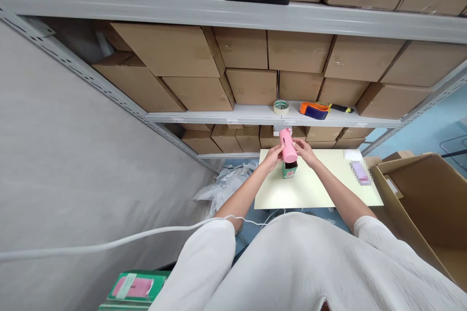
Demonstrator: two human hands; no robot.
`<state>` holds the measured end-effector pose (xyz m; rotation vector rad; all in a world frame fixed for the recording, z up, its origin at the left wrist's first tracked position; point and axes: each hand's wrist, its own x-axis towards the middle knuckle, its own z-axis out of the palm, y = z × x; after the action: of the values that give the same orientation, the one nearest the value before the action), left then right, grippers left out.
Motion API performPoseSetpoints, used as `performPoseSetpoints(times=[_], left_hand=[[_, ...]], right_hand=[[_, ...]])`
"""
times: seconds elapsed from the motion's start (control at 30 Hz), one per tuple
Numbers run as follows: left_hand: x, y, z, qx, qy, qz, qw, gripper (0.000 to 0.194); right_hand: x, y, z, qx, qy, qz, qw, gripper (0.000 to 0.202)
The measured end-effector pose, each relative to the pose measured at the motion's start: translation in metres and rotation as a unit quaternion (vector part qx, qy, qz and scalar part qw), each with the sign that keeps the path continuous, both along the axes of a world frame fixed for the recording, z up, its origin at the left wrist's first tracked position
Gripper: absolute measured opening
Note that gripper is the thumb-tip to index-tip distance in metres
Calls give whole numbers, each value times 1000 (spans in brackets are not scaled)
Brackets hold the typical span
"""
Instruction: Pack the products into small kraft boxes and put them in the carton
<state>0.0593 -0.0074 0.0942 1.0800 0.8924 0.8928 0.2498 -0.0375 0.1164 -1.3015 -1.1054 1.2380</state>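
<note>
A pink bottle (288,147) with a loop at its top is tilted between my two hands above the pale table (310,189). My left hand (274,156) has its fingers closed on the bottle's left side. On the other side, my right hand (303,149) grips it with thumb and fingers. Just below the bottle stands a small green box (290,171), its top open and dark inside, with a pink patch on its front. The bottle's base overlaps the box's far edge in view; whether they touch I cannot tell.
A large open carton (412,204) stands right of the table, near a blurred purple item (360,173). Tape (280,107) and an orange-and-blue roll (314,110) lie on the shelf (255,120) ahead. Plastic wrapping (229,182) heaps at left. A white cable (109,244) crosses low.
</note>
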Motion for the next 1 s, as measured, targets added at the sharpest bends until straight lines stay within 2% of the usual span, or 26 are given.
performPoseSetpoints(times=[0.13,0.33,0.47,0.57,0.63,0.77,1.0], left_hand=[[1,0,-1,-113,-45,-1,993,56],[3,1,-1,-140,-38,-10,989,58],[0,0,-1,-91,-21,-28,995,58],[-1,-2,-2,-28,-14,-30,999,70],[0,-2,-2,13,-3,-15,1000,75],[3,-1,-3,91,41,34,994,71],[3,-6,-3,216,128,92,963,65]], right_hand=[[2,2,-4,-13,-5,-3,1000,64],[5,4,-6,-27,-9,-10,1000,61],[7,2,-4,-7,-18,1,1000,56],[7,0,-1,32,-28,10,999,50],[6,-1,1,63,-27,21,997,45],[4,-1,3,101,-13,47,994,44],[5,0,2,100,-37,22,994,41]])
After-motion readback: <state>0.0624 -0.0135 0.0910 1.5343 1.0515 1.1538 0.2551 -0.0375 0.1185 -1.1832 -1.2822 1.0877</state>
